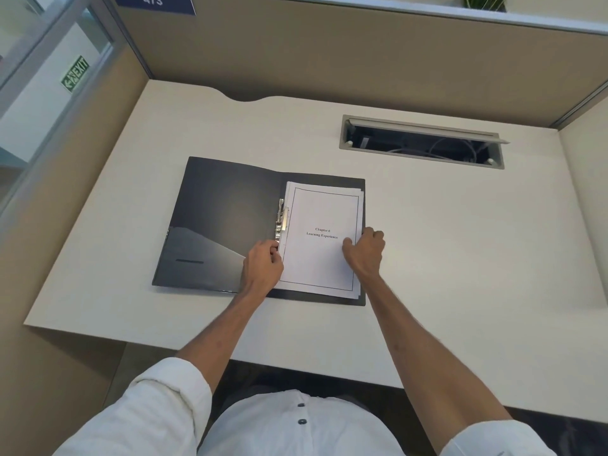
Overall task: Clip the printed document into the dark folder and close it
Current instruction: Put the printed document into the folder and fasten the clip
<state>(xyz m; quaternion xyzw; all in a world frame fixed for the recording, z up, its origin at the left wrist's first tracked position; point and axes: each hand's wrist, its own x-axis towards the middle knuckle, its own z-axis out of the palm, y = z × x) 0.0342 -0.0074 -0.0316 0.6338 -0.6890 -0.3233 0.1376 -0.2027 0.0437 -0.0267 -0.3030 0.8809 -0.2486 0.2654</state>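
- I see a pale cream desk (460,258) filling most of my view; its far edge has a curved notch (246,97) towards the far left corner.
- Near the far right corner, a grey-framed cable hatch (422,141) is sunk into the desk, lid open, wires visible inside.
- Tan partition panels (329,54) close the desk in at the back and on both sides, capped by a pale metal rail.
- A blue plate reading 473 (153,3) hangs on the back panel, top left.
- Beyond the left panel, glass shows a green EXIT sign (75,74).
- A green plant (483,1) peeks over the top rail.
- The light is soft and even.
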